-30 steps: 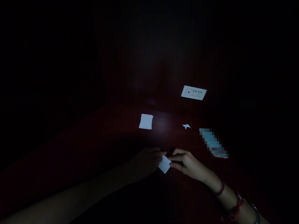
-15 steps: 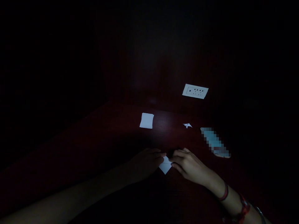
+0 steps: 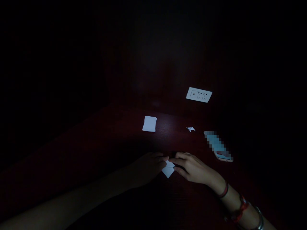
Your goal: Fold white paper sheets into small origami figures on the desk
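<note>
A small folded piece of white paper (image 3: 168, 172) lies on the dark red table between my hands, one corner pointing toward me and a crease line running across it. My left hand (image 3: 150, 167), dim in shadow, pinches the paper's left side with thumb and fingertips. On the other side, my right hand (image 3: 189, 166) has its thumb at the paper's right corner and its index finger reaching over the upper edge. The fingertips cover the paper's top part.
Behind my hands lies a stack of white square paper (image 3: 150, 124). A tiny folded paper bird (image 3: 191, 129) rests right of it. A phone (image 3: 224, 156) with a blurred-out screen lies further right. A white power socket (image 3: 199, 95) is on the back wall.
My right index finger has slid left along the paper's upper edge, closer to my left fingertips. The whole view has shifted slightly. My left hand keeps its hold.
</note>
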Available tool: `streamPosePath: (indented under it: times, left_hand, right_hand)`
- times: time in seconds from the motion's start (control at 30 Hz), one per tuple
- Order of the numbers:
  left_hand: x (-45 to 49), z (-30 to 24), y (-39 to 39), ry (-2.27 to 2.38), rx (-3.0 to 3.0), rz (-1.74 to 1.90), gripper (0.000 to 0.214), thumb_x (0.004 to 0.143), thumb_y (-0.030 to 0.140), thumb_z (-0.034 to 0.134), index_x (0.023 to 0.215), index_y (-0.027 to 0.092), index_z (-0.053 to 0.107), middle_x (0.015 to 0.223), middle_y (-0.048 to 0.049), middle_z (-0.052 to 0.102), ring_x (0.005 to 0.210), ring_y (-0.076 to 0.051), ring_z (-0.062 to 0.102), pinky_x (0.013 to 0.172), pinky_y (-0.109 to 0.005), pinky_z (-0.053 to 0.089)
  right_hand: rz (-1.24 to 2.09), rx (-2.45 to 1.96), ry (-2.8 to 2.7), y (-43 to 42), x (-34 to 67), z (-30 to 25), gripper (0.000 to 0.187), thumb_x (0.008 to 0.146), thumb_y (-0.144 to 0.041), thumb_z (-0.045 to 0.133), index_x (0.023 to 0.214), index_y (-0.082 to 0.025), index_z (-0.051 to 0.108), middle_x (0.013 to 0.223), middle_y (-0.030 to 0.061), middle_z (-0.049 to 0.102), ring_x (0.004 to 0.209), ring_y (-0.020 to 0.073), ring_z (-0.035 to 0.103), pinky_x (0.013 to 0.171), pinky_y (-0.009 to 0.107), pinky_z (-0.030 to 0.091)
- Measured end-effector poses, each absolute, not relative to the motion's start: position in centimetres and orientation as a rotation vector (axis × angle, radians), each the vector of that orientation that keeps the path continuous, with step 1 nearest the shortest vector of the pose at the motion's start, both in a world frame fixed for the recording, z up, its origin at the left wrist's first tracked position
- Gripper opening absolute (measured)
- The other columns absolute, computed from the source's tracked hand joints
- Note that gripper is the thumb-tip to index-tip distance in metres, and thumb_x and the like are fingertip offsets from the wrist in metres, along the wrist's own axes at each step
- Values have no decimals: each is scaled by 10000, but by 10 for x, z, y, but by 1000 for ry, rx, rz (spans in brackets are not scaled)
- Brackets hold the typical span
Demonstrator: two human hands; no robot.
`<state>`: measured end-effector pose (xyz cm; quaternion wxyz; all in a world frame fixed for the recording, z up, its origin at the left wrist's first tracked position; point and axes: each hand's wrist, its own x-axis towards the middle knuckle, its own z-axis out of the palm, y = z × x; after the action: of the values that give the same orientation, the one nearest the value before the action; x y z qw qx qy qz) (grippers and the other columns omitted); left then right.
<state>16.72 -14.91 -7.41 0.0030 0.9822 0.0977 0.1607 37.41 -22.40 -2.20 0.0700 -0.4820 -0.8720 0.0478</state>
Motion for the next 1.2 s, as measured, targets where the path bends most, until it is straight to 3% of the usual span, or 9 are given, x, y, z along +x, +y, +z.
streamPosePath:
  times: [0.27, 0.5, 0.67, 0.9, 1.2]
  left_hand:
    - [169, -66, -155, 380, 3095, 458, 268, 830, 169, 369, 1095, 176, 414, 1250, -27, 375, 1116, -202, 325, 881, -361, 278]
    - [170, -61, -156, 422, 3103, 408, 263, 826, 156, 364, 1081, 180, 424, 1243, -21, 380, 1096, -182, 343, 859, -332, 295]
    - [167, -59, -157, 387, 3096, 433, 294, 823, 167, 370, 1116, 186, 397, 1258, -22, 357, 1122, -200, 306, 876, -353, 284]
    - [173, -52, -160, 384, 3073, 426, 259, 813, 132, 383, 1066, 161, 435, 1131, -40, 461, 1032, -187, 382, 856, -320, 307]
    - [177, -42, -159, 337, 3093, 404, 243, 784, 143, 399, 1021, 156, 451, 1005, -49, 504, 900, -182, 446, 797, -311, 333]
  right_hand:
    - [136, -1429, -2657, -228, 374, -16, 210, 790, -208, 428, 950, -194, 564, 815, 22, 525, 777, 125, 489, 757, 256, 356]
    - [166, -1413, -2709, -235, 380, -11, 210, 779, -159, 412, 880, -191, 594, 779, 23, 548, 748, 126, 497, 709, 246, 363]
    - [190, -1384, -2672, -233, 383, -14, 213, 777, -155, 418, 875, -201, 602, 763, 18, 546, 741, 125, 498, 711, 248, 361]
    - [191, -1441, -2538, -226, 384, -26, 318, 799, -229, 423, 1113, -219, 471, 834, 28, 521, 741, 120, 496, 688, 234, 385]
    - [-13, -1451, -2636, -227, 372, -28, 234, 822, -266, 382, 923, -183, 576, 802, 36, 524, 770, 134, 493, 742, 262, 376]
